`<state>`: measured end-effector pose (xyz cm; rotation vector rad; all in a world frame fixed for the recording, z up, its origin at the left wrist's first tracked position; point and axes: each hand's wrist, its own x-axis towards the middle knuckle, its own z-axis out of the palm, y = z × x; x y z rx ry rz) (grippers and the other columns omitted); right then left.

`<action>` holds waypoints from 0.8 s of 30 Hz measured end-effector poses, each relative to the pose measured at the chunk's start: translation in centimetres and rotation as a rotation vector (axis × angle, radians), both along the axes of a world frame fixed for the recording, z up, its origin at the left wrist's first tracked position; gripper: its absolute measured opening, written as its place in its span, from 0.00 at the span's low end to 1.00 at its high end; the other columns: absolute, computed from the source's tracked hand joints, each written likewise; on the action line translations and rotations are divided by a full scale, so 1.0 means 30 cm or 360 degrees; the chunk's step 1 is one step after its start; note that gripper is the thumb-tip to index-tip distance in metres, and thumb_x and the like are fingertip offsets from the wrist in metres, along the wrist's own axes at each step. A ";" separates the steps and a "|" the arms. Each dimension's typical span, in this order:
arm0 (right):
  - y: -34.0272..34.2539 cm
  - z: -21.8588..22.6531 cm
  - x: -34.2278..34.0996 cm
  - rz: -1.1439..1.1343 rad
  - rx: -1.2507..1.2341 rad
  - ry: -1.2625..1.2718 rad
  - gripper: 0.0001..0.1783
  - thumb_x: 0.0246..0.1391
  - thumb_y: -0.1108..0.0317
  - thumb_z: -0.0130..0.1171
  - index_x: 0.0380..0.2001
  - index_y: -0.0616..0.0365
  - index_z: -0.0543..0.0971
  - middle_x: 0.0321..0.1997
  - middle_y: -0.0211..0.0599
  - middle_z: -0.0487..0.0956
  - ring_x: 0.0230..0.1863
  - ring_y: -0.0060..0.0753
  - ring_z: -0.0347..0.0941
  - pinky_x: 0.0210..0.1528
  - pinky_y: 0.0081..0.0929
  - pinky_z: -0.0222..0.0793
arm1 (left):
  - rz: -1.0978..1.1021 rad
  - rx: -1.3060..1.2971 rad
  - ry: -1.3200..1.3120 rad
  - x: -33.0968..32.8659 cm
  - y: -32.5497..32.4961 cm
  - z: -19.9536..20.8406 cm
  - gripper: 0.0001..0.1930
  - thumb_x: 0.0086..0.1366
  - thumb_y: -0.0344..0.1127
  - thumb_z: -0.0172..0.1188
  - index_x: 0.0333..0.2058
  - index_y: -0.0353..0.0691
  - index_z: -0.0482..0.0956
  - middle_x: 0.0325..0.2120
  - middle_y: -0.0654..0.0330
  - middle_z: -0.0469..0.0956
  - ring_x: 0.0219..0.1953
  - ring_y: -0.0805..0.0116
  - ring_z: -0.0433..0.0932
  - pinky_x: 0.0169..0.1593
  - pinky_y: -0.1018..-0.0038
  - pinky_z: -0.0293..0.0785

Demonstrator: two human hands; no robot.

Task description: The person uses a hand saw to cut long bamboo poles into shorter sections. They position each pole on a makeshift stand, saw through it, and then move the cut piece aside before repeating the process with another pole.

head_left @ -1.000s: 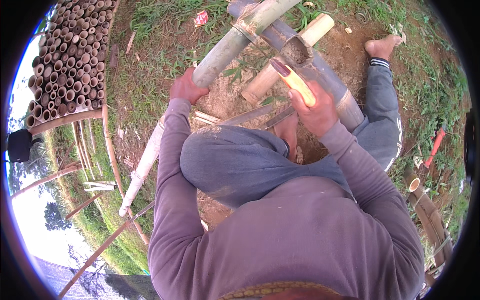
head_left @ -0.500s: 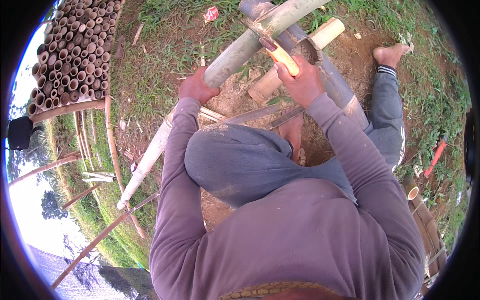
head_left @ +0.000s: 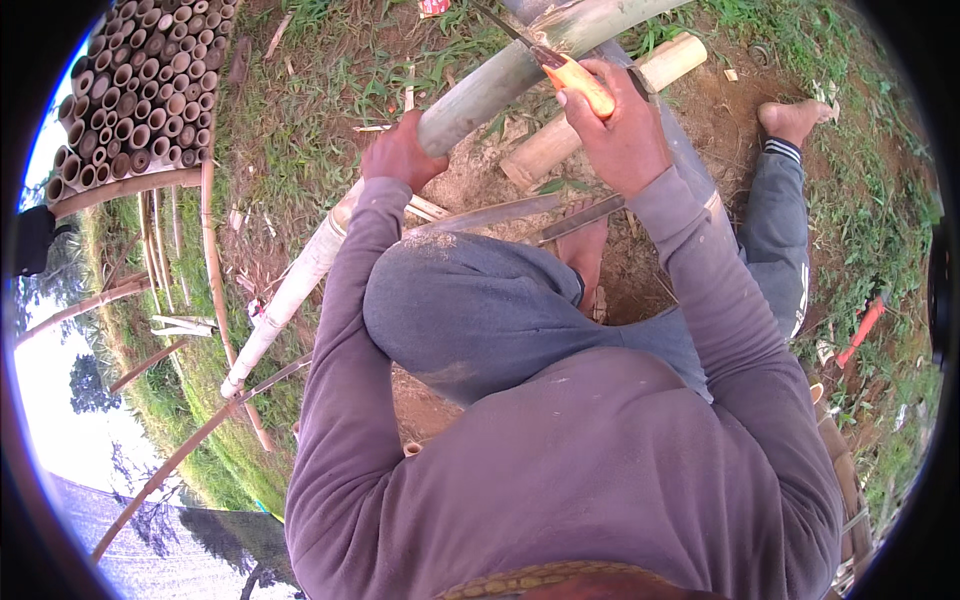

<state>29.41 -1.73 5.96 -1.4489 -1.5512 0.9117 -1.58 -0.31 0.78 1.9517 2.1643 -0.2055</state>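
1. Nearest is the person's torso in a purplish long-sleeved shirt [head_left: 560, 470], with a bent knee in blue-grey trousers [head_left: 450, 310] just beyond it.
2. The left hand [head_left: 403, 152] is curled around a long bamboo pole [head_left: 490, 90]; its fingertips are hidden on the far side.
3. The right hand [head_left: 622, 135] is closed around the orange-yellow handle [head_left: 582, 88] of a knife, thumb laid along the handle. The dark blade [head_left: 503, 25] points up and to the left, across the pole near some frayed fibres; whether its edge bites in, I cannot tell.
4. The pole slants from the lower left, pale there, to the upper right, where it is greener and crosses over a dark bamboo log [head_left: 688, 150].
5. A short pale bamboo piece [head_left: 545, 157] lies on the ground, its ends showing on either side of the log.
6. Split strips [head_left: 490, 213] lie beside a bare foot [head_left: 582, 250].
7. On the grass at right lies a red object [head_left: 862, 330].
8. Farther off, at upper left, many cut bamboo tubes [head_left: 145, 90] are stacked ends-on.
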 end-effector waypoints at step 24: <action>-0.041 -0.287 -0.010 -0.0183 0.0450 0.0333 0.26 0.61 0.64 0.70 0.60 0.61 0.79 0.52 0.51 0.86 0.50 0.41 0.87 0.51 0.34 0.81 | -0.0061 0.0028 0.0007 0.013 0.092 0.016 0.49 0.44 0.54 0.77 0.68 0.54 0.68 0.47 0.46 0.86 0.51 0.43 0.84 0.55 0.50 0.79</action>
